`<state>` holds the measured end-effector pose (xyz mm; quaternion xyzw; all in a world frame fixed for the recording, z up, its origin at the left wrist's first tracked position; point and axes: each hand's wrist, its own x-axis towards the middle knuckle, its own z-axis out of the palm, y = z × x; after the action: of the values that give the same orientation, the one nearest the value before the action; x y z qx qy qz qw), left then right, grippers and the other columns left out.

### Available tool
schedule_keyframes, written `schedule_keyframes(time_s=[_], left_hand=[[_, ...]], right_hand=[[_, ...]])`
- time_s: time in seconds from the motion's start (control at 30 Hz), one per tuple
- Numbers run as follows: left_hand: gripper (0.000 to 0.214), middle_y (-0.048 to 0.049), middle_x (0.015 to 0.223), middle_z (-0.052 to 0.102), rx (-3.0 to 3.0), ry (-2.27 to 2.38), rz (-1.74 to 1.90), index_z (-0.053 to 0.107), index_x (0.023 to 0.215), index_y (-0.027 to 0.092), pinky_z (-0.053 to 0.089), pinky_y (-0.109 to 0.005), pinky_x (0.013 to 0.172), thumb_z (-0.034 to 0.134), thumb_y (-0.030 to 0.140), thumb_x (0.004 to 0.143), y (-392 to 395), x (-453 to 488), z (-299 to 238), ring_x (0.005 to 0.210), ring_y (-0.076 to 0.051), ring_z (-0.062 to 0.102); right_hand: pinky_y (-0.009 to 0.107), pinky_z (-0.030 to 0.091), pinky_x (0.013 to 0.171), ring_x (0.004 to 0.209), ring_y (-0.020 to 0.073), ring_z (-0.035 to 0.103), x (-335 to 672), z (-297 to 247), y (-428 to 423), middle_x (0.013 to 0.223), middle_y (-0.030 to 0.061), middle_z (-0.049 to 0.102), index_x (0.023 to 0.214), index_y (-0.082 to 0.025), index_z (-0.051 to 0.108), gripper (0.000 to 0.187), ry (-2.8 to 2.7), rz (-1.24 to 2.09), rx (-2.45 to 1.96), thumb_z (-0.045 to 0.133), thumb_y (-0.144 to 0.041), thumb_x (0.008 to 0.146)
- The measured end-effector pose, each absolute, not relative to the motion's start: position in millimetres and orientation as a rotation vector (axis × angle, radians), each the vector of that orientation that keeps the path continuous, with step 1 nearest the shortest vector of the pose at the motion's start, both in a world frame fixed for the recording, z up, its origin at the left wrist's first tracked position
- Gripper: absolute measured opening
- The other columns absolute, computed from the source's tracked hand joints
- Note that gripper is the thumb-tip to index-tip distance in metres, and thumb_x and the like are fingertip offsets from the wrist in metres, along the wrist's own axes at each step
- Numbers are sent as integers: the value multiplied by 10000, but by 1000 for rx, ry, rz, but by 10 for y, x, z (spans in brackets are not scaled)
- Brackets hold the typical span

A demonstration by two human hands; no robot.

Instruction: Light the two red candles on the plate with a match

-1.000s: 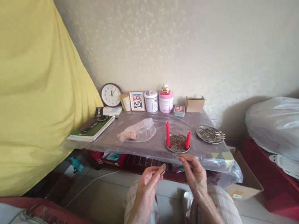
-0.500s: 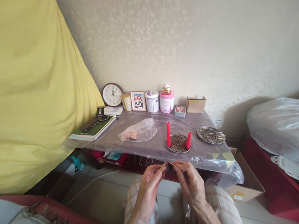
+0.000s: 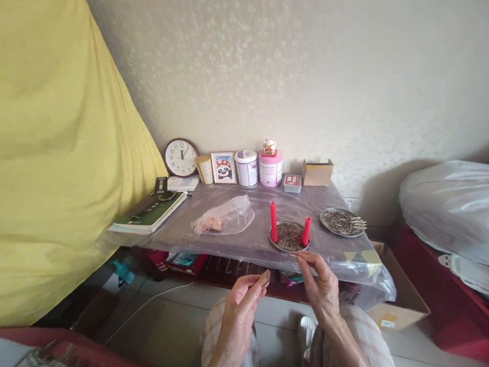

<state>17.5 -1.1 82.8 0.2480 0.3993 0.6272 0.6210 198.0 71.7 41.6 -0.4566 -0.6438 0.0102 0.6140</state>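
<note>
A small matchbox is pinched between the thumb and fingers of my left hand, above my lap. My right hand is closed at the fingertips on a thin matchstick, which points left near the table's front edge. Just beyond it, a tall red candle and a shorter, slightly tilted red candle stand on a round metal plate covered in dark bits. No flame shows on either candle. Farther right, a second plate holds dark bits and several pale sticks at its right rim.
A plastic-covered table carries a clear bag with pinkish boxes inside. Books lie on the left. Along the wall stand a clock, a framed panda picture, tubs and a cardboard box.
My hands have drawn apart: the right one moved right and slightly up with the matchstick, away from the matchbox. My left hand stays nearly in place. The view has shifted slightly.
</note>
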Motion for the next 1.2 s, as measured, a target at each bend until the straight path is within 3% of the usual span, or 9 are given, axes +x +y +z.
schedule_keyframes(time_s=[0.3,0.5,0.83,0.93,0.97,1.07,1.2], left_hand=[[397,-103,1029,809,556,931,1450,819,924,175,458,-430,1059,936,461,675,-7,147,751,1071,-281,680],[365,-86,986,807,586,887,1476,807,934,172,459,-434,1016,918,439,711,20,173,780,1044,-279,679],[391,-72,968,822,601,898,1455,832,874,216,481,-399,976,954,499,634,42,196,804,997,-260,676],[401,-73,951,813,602,915,1458,825,867,209,472,-407,972,959,498,623,49,208,838,984,-255,668],[409,-74,945,810,617,909,1453,825,875,207,466,-416,985,955,505,626,47,212,858,993,-259,666],[438,-91,977,812,661,897,1438,829,914,198,443,-453,1036,937,526,644,30,206,909,1037,-277,658],[441,-113,1032,810,630,934,1439,823,924,184,417,-491,1091,932,517,656,3,164,875,1079,-294,659]], right_hand=[[309,619,732,746,192,750,1939,566,608,807,18,789,880,-221,723,238,-1361,198,-1063,669,-420,999],[284,655,757,805,192,800,1771,660,362,917,28,834,1012,-237,739,75,-1479,200,-925,665,-230,1007],[292,651,801,892,192,796,1731,854,141,989,63,818,1066,-254,707,201,-1646,89,-789,599,-92,1014],[364,645,840,964,235,796,1759,757,204,1063,93,828,1120,-255,729,178,-1681,148,-779,630,-154,1012],[358,645,803,898,234,800,1765,682,271,989,82,835,1047,-259,757,142,-1681,170,-807,620,-228,1027],[311,607,606,628,214,747,1811,425,539,707,44,790,796,-252,747,364,-1593,186,-984,579,-458,1046],[308,604,654,689,218,763,1938,278,719,809,65,825,898,-213,755,330,-1442,205,-1104,601,-473,1031]])
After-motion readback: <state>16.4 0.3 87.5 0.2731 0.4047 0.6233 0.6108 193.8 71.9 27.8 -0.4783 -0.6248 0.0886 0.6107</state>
